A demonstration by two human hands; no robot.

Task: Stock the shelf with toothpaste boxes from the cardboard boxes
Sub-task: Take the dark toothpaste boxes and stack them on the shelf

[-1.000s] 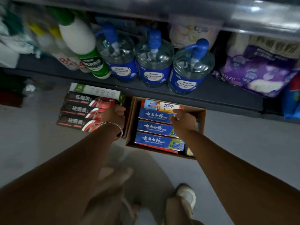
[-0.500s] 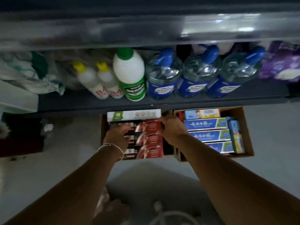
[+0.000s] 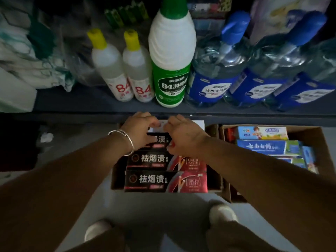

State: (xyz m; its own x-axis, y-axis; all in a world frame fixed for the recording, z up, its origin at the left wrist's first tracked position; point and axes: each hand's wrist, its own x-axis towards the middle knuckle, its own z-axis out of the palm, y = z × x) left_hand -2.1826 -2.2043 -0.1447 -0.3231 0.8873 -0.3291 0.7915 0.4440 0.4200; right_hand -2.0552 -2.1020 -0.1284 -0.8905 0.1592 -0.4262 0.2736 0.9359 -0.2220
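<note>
- The left hand (image 3: 138,130), with a thin silver bangle (image 3: 125,140) on its wrist, reaches down into the brown cardboard box on the left (image 3: 116,176) on the floor.
- Its fingers are bent down over the far end of a black and red toothpaste box (image 3: 158,140). Whether they are truly gripping it is hard to tell, because the hand hides the tips.
- The right hand (image 3: 183,135) is just beside the left hand. Its fingers curl down on the same row of boxes, near a white toothpaste box (image 3: 197,123) at the back of the carton. The grip is hidden here too.
- Two more black and red toothpaste boxes lie flat in this carton, nearer the person: the middle one (image 3: 163,160) and the front one (image 3: 165,180). They lie side by side, touching.
- A second brown cardboard box on the right (image 3: 321,142) sits beside the first. It holds blue toothpaste boxes (image 3: 261,147) and a light blue box with a cartoon child (image 3: 261,132).
- Above the cartons is a dark grey shelf (image 3: 91,99).
- On the shelf stand two small clear bottles with yellow caps (image 3: 123,73), a tall white bottle with a green label (image 3: 171,66), and big clear jugs with blue pumps (image 3: 221,66).
- Two pale shoes (image 3: 222,213) show at the bottom on the grey floor.
</note>
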